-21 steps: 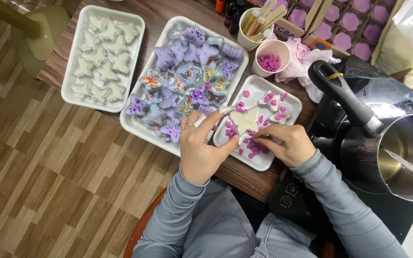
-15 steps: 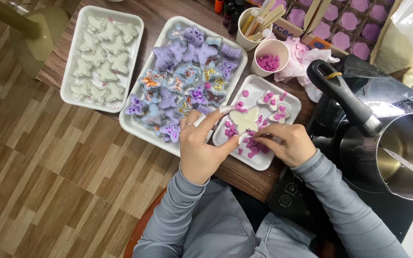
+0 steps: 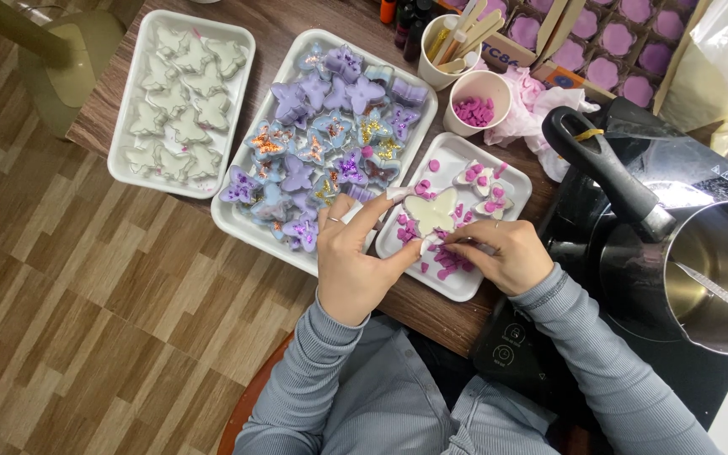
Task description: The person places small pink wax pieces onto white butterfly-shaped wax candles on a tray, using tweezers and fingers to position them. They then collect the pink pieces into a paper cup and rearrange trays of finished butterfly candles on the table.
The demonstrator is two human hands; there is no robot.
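Trouble could come from the small white tray (image 3: 465, 286), which sits right at the near edge of the brown wooden worktop (image 3: 280, 21); a hard push could tip it off. The left hand (image 3: 351, 261) pinches the cream butterfly-shaped wax piece (image 3: 431, 211) on that tray. The right hand (image 3: 499, 253) is curled, fingertips pinching among the little purple wax bits (image 3: 446, 263); I cannot tell if it holds one.
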